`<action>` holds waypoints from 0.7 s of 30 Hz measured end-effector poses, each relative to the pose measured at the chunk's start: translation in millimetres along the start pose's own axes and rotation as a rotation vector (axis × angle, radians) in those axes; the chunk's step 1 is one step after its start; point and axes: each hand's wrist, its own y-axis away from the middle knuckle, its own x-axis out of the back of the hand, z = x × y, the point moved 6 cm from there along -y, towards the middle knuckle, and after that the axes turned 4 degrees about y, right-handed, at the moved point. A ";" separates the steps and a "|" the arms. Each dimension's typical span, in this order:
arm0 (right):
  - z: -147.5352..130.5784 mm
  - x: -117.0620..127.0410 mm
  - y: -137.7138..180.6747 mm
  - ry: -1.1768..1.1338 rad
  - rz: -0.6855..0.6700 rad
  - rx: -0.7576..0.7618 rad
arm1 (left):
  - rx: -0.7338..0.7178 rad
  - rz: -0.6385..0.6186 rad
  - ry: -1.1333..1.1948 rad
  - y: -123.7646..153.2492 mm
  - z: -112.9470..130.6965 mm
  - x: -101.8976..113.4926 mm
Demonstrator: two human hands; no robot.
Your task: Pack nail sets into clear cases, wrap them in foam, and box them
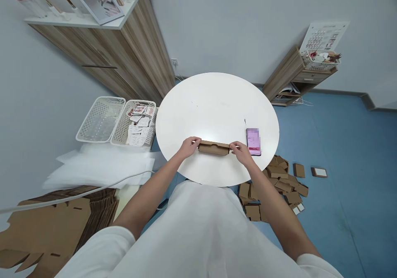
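Brown box [214, 148] pinched at both ends, near side of the white table [215, 94].
The step in hand looks like folding or closing the box; the next move seems to call for even pressure from both sides. It lies between the two hands: the left hand [190, 146] has thumb and fingers closed on its left end, the right hand [241, 150] on its right end, just beside the phone [253, 141].

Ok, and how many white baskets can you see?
3: a left basket, a neighboring basket holding papers, both left of the table, and a basket on the right-hand cabinet.
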 end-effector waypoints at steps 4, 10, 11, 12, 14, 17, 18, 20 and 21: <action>13.8 -4.2 -3.2 -0.140 -0.025 -0.163 | 0.153 0.005 0.101 -1.4 -11.0 -0.1; 30.1 -15.2 7.2 -0.261 -0.191 -0.322 | 0.279 -0.227 0.128 11.0 -16.4 -5.9; 31.1 -16.3 9.5 -0.268 -0.197 -0.326 | 0.279 -0.247 0.124 12.9 -17.1 -6.6; 31.6 -17.4 11.5 -0.276 -0.200 -0.327 | 0.272 -0.262 0.124 14.2 -17.9 -7.4; 31.1 -19.3 15.0 -0.291 -0.198 -0.314 | 0.241 -0.274 0.122 15.2 -20.3 -8.7; 28.1 -21.2 17.9 -0.285 -0.187 -0.271 | 0.176 -0.254 0.084 14.0 -25.3 -9.2; 27.1 -21.9 18.4 -0.279 -0.183 -0.257 | 0.157 -0.241 0.065 13.6 -26.9 -9.0; 25.8 -23.3 19.0 -0.270 -0.175 -0.236 | 0.126 -0.221 0.037 13.9 -29.1 -9.0; 25.3 -24.0 19.2 -0.264 -0.169 -0.225 | 0.116 -0.213 0.032 14.7 -29.8 -9.3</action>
